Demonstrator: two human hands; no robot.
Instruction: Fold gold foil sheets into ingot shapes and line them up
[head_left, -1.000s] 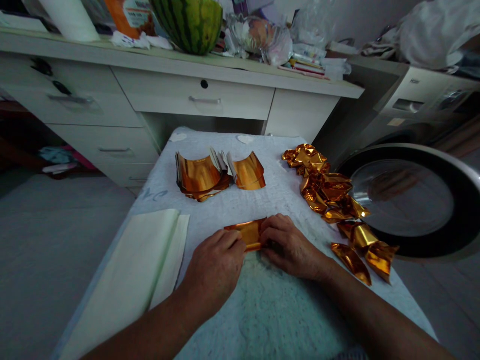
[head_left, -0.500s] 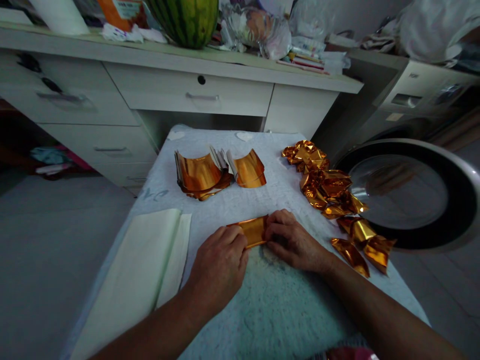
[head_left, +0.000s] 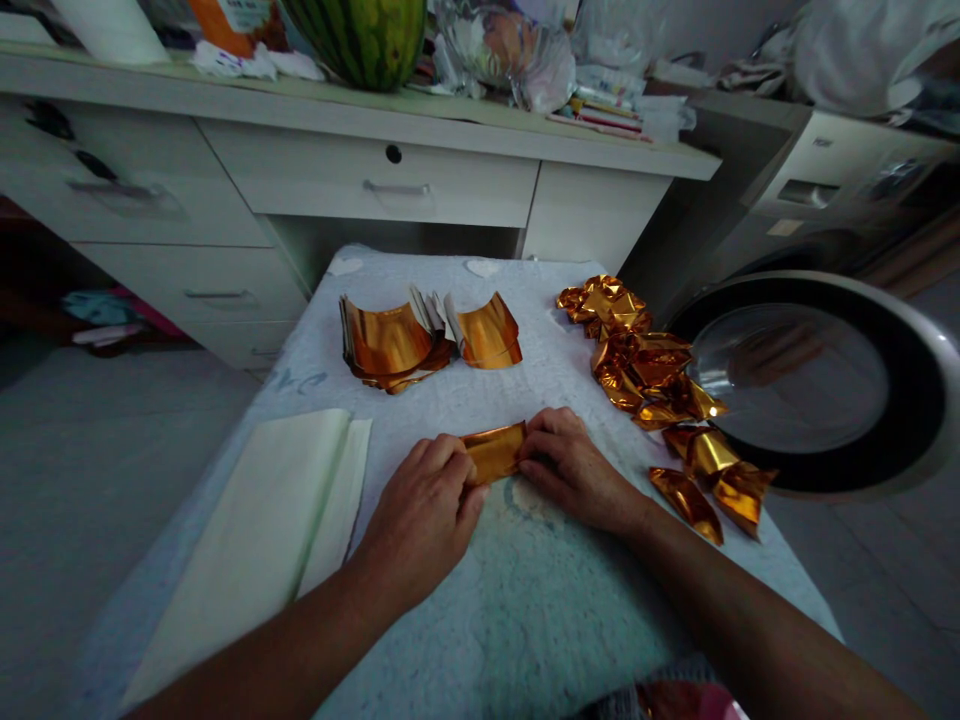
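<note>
A strip of folded gold foil paper point(head_left: 495, 454) lies low over the cloth-covered table point(head_left: 555, 600), held at both ends. My left hand point(head_left: 427, 510) is closed on its left end, and my right hand point(head_left: 570, 465) pinches the right end. Some fingertips are hidden behind the paper. Beyond the hands sit two curved stacks of gold foil sheets, a larger left stack point(head_left: 386, 340) and a smaller right stack point(head_left: 489, 335). Crumpled or folded gold foil pieces point(head_left: 649, 365) are heaped along the table's right side, with several separate folded ones point(head_left: 686, 500) nearer.
Folded pale paper point(head_left: 247, 530) lies on the table's left side. An open washing machine door point(head_left: 825, 385) stands close by the right edge. Behind is a white drawer cabinet point(head_left: 405, 185) carrying a watermelon point(head_left: 356, 40) and plastic bags. Something pink point(head_left: 675, 700) shows at the bottom edge.
The view has shifted slightly. Both hands still hold the foil paper at its ends; more of its face shows between them, and the left fingers have shifted a little.
</note>
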